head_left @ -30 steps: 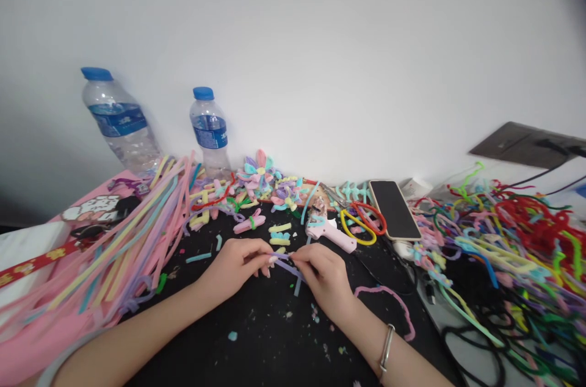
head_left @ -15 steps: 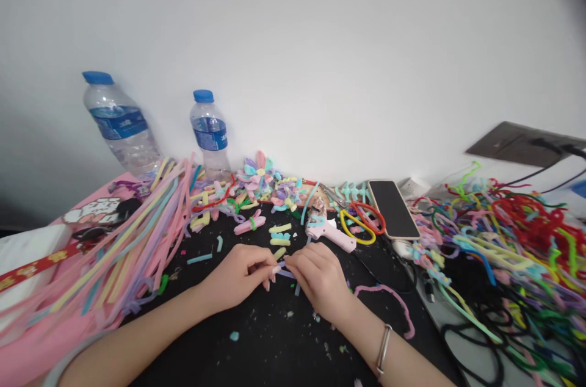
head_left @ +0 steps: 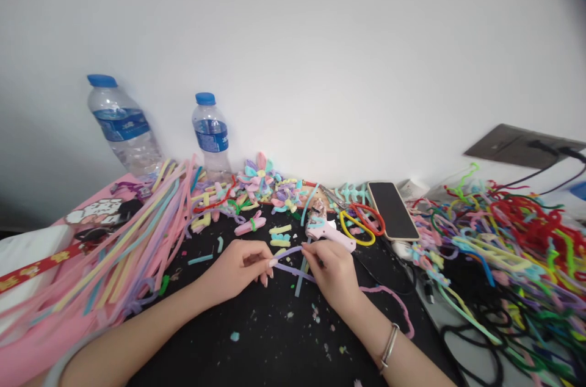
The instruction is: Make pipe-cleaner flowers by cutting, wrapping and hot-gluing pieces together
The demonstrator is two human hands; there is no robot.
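Observation:
A purple pipe cleaner (head_left: 288, 251) runs between my two hands, folded back at the left so that a second length slants down to the right. My left hand (head_left: 247, 262) pinches the fold between thumb and forefinger. On the upper length, my right hand (head_left: 330, 265) grips with thumb and fingertips. Just behind the hands lie short yellow and blue pipe cleaner pieces (head_left: 281, 236). A pink glue gun (head_left: 330, 232) rests beyond my right hand, its glue stick (head_left: 300, 280) pointing toward me.
Scissors with yellow and red handles (head_left: 361, 223) lie beside a phone (head_left: 394, 210). Long pipe cleaners (head_left: 123, 240) spread at the left, and a tangled heap (head_left: 526, 234) covers the right. Two bottles (head_left: 211, 137) stand by the wall. A pink pipe cleaner (head_left: 403, 307) curves near my right wrist.
My hands have moved apart, drawing the purple pipe cleaner out between them. My right hand has shifted slightly right, and more of the folded strand now shows.

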